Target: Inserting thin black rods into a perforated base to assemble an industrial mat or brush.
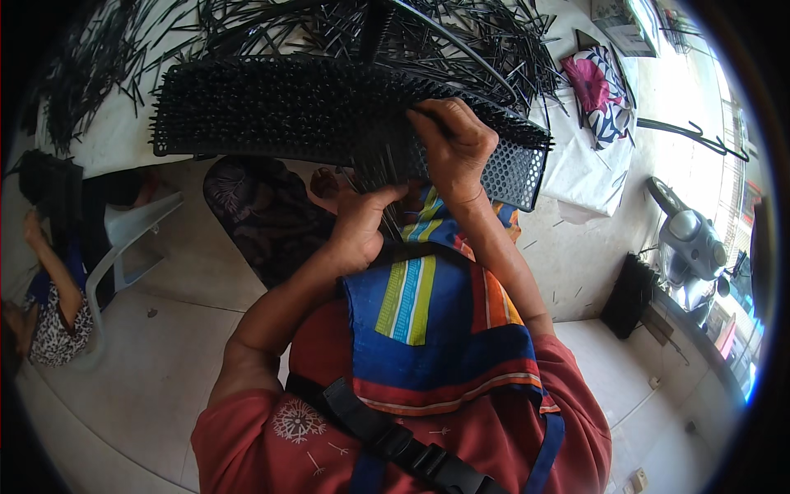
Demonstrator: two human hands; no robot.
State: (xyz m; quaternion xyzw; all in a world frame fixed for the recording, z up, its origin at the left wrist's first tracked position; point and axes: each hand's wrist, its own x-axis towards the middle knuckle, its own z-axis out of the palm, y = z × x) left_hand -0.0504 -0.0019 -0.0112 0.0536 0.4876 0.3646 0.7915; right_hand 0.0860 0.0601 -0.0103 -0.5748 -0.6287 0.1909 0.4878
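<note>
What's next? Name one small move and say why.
Probably bring the right hand to the uncovered holes at the right end of the black perforated rack and set a strip there: the left hand holds a bundle of thin black strips, and those holes lie close beside the right hand. Whether it already pinches one is unclear.

This looks like a small makeshift workshop: black strips [510, 45] lie heaped over a white-covered counter [111, 140], a perforated black rack [514, 175] bristles with short pieces [247, 103], and a second person [62, 342] is beside a pale plastic chair [132, 235] on a tiled floor [173, 362].
</note>
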